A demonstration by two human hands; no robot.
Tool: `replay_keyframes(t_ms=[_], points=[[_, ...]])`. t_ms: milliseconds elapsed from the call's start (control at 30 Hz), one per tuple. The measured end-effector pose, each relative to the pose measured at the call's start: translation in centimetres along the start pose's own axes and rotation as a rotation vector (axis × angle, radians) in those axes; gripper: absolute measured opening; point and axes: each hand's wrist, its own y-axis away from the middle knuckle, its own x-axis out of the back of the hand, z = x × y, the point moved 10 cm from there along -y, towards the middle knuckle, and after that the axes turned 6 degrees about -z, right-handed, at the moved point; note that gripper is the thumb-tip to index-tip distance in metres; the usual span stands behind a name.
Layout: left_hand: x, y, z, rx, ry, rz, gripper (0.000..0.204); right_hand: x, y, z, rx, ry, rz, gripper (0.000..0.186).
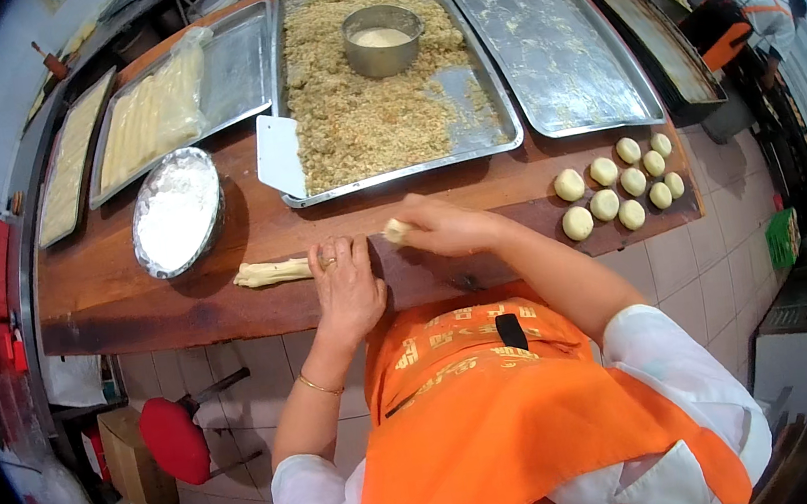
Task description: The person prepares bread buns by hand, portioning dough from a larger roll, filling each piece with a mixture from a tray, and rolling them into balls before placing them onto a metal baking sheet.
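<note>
A pale rope of dough [270, 272] lies along the front of the wooden table. My left hand [347, 287] is closed over its right end, fingers bent around it. Just to the right, a small piece of dough [396, 232] is pinched in my right hand [443, 225], apart from the rope. Several round dough balls [604, 203] sit in loose rows at the table's right end. Beyond my hands stands a large metal tray of crumbly brown filling [357, 122], with a metal bowl [382, 41] resting on the filling.
A bowl of white flour [179, 211] stands left of the dough rope. A white scraper [280, 156] leans at the filling tray's left corner. Long dough rolls under plastic [150, 102] fill a left tray; a greasy metal tray [549, 43] lies right. Another person [764, 6] works at far right.
</note>
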Motion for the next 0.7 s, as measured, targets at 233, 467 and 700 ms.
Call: replay_keyframes(t_ms=[233,467,700], points=[[1.5,-0.9,1.6,-0.053,0.145,0.195,0.051,0.8,2.5,0.3,-0.278,0.039,-0.020,0.023],[1.6,-0.6,2.2,-0.024,0.218,0.258,0.040,2.8,3.8,0.5,-0.100,0.397,0.232,0.017],[1.0,1.0,1.3,0.031,0.239,0.380,0.029,9.2,5.5,-0.6,0.016,0.232,0.438,0.013]])
